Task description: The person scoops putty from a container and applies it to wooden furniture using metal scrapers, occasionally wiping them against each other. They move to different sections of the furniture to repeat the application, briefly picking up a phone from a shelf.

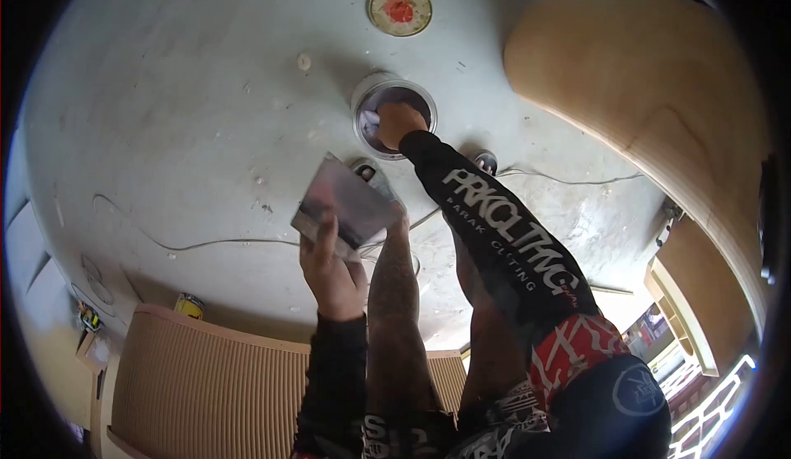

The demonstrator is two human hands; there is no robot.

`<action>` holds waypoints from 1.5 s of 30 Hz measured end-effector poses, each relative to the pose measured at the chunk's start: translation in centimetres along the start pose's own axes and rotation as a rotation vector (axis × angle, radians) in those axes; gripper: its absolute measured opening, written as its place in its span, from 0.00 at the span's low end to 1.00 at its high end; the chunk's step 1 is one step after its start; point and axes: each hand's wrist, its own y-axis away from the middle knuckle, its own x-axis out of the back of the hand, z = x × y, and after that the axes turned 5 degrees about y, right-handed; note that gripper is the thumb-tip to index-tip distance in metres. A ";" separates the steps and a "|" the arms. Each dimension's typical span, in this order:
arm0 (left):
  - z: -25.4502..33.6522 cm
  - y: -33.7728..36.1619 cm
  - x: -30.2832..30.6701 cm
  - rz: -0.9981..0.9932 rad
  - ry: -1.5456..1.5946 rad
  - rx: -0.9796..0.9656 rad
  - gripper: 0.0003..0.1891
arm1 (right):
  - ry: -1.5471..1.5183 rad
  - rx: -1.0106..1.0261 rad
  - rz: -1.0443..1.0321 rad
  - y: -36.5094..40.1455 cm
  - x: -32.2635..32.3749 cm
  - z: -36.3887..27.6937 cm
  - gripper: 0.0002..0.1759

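Observation:
My left hand point(329, 273) grips a flat rectangular plate point(350, 199) by its near edge, the thumb lying over its face. The plate is tilted, with a pinkish-grey smeared surface. My right hand point(402, 124) reaches down into an open round tin point(362, 88) on the floor, its fingers bent inward. Beside those fingers shows something pale point(370, 123), too small to name. The rest of the tin's inside is dark and partly hidden by the hand. Beyond the tin lies a round lid point(398, 10) with a red patch in its middle.
A curved wooden panel point(634, 63) stands at the right. Behind my legs is a ribbed wooden piece point(214, 377), with a yellow-labelled can point(189, 306) next to it. A thin cable point(214, 243) runs across the grey floor point(181, 129) near my feet.

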 end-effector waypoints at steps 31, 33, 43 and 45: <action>3.8 -12.2 -7.0 -0.754 0.653 0.681 0.20 | -0.742 0.830 0.819 22.7 13.8 1.3 0.27; 4.6 -10.9 -7.4 -0.781 0.727 0.739 0.22 | -0.725 0.844 0.775 22.2 13.8 1.5 0.25; 6.1 -11.2 -6.0 -0.770 0.787 0.573 0.14 | -0.591 0.784 0.757 16.2 11.1 1.5 0.25; 5.5 -11.9 -5.3 -0.737 0.823 0.543 0.10 | -0.565 0.700 0.717 13.9 10.7 2.1 0.22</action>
